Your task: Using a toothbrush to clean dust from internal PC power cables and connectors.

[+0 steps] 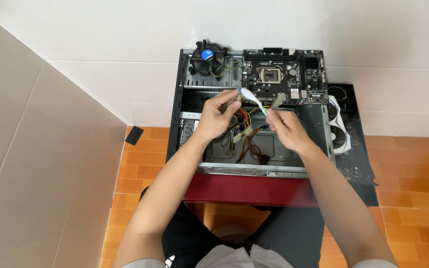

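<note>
The person sits on the orange tiled floor [403, 208] in front of an open computer case [254, 168], which lies on its side against the white wall. Both hands are held above the inside of the case. The left hand [218, 116] has its fingers closed on a small connector at the end of the coloured cables, and also on one end of a thin white and blue brush [252, 100]. The right hand [285, 130] grips the other, greenish end of the brush with closed fingers. The brush is in the air between the two hands, just in front of the motherboard [281, 74]. The bundle of coloured cables [247, 136] hangs down from the left hand into the case. A round cooler fan [208, 57] rests on the top left corner of the case, beside the motherboard. A graphics card [341, 129] lies on a black panel to the right of the case.
</note>
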